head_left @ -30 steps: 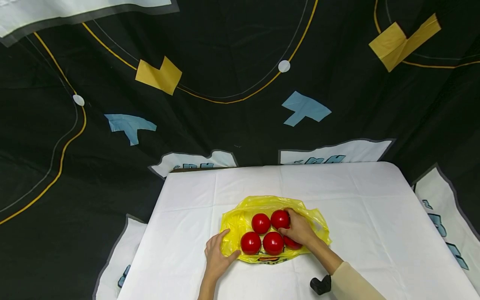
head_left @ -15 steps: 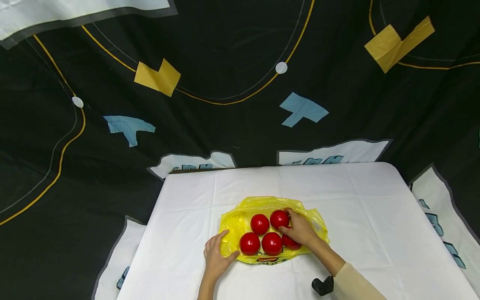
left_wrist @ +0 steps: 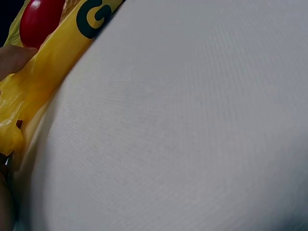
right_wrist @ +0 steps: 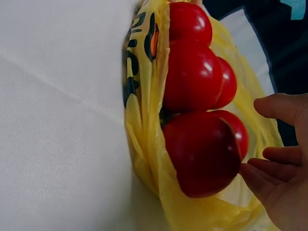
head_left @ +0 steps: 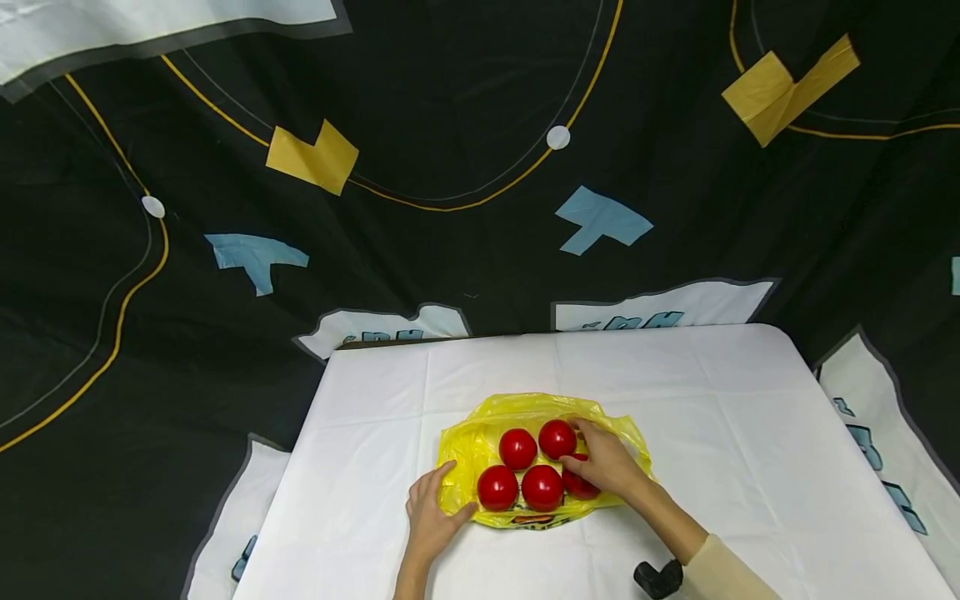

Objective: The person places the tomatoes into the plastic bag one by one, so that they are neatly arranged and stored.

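Several round, glossy red tomatoes point(head_left: 542, 488) sit in an opened yellow plastic bag point(head_left: 467, 442) in the head view. My left hand point(head_left: 431, 517) holds the bag's left edge; in the left wrist view its thumb point(left_wrist: 17, 60) lies over the rim close to a tomato point(left_wrist: 41, 21). The other fingers there are mostly out of frame. At the bag's right side, my right hand point(head_left: 609, 462) hovers over the rightmost tomato point(head_left: 581, 478). The right wrist view shows its fingers loosely spread beside the nearest tomato point(right_wrist: 202, 154), one fingertip at or against it, none gripped.
A white cloth covers the table point(head_left: 375, 467). Near the right forearm is a small black object point(head_left: 657, 578), perhaps the wrist camera's mount. Behind the table hangs a black printed curtain point(head_left: 450, 267).
My right hand has shifted slightly right, uncovering more of the rightmost tomato. The left hand stays at the bag's left edge. The whole head view has drifted a little left.
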Tool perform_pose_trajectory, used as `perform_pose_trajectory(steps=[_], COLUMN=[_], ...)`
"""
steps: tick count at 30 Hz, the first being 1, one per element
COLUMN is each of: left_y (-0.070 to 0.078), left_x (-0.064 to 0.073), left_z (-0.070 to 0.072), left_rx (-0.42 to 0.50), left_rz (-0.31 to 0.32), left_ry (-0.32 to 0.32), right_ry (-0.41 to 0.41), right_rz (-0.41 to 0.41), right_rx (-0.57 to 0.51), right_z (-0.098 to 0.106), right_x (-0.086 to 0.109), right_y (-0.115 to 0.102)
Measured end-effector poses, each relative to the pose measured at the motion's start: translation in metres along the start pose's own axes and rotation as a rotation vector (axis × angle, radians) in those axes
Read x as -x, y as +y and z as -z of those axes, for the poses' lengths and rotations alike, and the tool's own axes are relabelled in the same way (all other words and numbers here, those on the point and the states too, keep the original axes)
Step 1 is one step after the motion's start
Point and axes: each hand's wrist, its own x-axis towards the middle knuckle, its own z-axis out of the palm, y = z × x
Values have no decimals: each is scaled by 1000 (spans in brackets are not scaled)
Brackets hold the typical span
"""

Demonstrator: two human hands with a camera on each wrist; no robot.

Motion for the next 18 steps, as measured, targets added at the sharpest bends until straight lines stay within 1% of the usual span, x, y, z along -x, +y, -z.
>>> perform_pose_trajectory(steps=[7, 14, 18], left_y=[0, 0, 1], left_x=[-1, 0, 0], left_z=[-1, -1, 0], left_rx=[-9, -5, -10], left_rz=[19, 15, 9], left_ry=[-5, -10, -9], right_ry=[7, -13, -4], right_rz=[50, 37, 52], right_rx=[-32, -56, -36], right_z=[8, 17, 23], right_x=[8, 18, 24], right_y=[-6, -11, -11])
